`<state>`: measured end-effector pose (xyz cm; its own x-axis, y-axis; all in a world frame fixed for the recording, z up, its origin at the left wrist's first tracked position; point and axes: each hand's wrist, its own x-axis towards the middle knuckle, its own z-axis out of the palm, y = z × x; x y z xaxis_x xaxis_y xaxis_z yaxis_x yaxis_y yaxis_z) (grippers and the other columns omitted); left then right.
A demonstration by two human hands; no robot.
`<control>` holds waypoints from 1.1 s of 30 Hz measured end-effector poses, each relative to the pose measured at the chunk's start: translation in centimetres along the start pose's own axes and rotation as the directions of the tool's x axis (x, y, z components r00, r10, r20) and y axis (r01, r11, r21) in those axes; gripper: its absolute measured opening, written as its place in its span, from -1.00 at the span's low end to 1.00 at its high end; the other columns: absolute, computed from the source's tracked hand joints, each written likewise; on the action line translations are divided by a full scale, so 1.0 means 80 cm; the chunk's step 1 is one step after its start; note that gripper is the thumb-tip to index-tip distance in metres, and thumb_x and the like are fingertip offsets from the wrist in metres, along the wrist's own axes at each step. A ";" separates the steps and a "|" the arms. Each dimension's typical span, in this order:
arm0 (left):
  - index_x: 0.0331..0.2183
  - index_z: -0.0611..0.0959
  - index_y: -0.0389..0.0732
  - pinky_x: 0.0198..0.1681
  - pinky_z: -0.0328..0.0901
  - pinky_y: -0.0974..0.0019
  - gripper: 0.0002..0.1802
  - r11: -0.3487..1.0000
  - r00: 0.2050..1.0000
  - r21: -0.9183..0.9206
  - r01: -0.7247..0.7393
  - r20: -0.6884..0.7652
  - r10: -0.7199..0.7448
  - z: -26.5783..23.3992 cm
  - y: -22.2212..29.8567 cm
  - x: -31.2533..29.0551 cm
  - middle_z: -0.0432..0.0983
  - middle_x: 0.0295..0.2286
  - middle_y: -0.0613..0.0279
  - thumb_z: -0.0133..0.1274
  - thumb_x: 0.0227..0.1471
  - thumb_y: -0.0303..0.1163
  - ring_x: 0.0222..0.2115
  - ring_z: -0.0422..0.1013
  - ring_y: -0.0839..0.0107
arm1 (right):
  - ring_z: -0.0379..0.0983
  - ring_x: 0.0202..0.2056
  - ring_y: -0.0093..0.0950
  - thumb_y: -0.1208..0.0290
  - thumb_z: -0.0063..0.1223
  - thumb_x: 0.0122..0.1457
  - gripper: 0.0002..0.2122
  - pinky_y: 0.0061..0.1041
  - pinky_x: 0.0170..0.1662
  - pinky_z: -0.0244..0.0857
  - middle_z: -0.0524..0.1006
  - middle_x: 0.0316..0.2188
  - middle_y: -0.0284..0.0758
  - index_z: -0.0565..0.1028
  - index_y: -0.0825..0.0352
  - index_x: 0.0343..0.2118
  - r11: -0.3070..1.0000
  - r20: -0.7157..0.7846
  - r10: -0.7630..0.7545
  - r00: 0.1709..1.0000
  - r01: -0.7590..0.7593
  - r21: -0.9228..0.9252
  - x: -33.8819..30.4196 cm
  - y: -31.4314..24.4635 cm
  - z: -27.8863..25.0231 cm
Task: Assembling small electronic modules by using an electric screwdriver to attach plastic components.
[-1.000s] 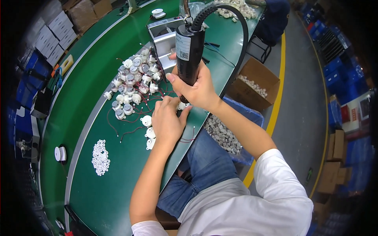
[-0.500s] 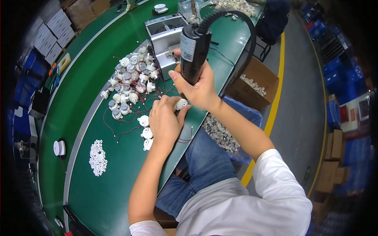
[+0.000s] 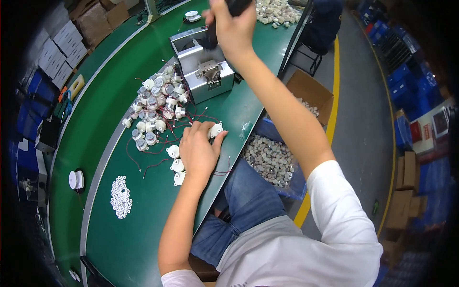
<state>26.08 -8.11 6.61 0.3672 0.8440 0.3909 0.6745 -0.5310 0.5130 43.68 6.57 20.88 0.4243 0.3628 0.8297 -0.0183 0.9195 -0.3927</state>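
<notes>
My left hand (image 3: pixel 197 150) rests on the green bench with thumb and fingers closed round a small white-capped motor (image 3: pixel 216 129). Three more white-capped motors (image 3: pixel 177 165) stand in a row beside that wrist. High over the bench, my right hand (image 3: pixel 234 31) grips a black electric screwdriver (image 3: pixel 238 6), partly cut off by the upper edge. Below and left of this hand is a silver screw feeder (image 3: pixel 210 88) with a small metal mechanism on its front. A heap of motors (image 3: pixel 155 103) with thin red and black wires lies left of the feeder.
Small white rings (image 3: pixel 121 198) lie clustered at the left of the bench. Beyond the right edge stand a blue-lined bin of small parts (image 3: pixel 270 160) and a cardboard box (image 3: pixel 315 91). Pale parts (image 3: pixel 279 12) are heaped at the far end, near a seated person (image 3: pixel 325 24).
My right hand has lifted the electric screwdriver away from the motor, up and forward past the screw feeder. My left hand stays almost in place, still holding the motor.
</notes>
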 end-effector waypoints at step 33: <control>-0.07 0.70 -0.16 -0.14 0.41 0.06 -0.60 1.000 0.999 -0.002 0.000 -0.047 0.000 0.004 -0.004 0.001 0.61 -0.25 0.11 0.32 0.06 -0.25 -0.22 0.51 0.04 | 0.44 -0.60 -0.65 0.53 0.22 0.30 -0.69 -0.60 -0.52 0.32 0.51 -0.54 -0.42 0.37 0.42 0.02 0.948 0.115 0.143 0.983 -0.103 -0.302 -0.042 -0.014 -0.027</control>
<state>26.07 -7.86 6.26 0.3368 0.8396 0.4262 0.6735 -0.5312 0.5141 44.22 4.00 17.68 0.3102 0.5057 0.8050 0.2123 0.7886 -0.5771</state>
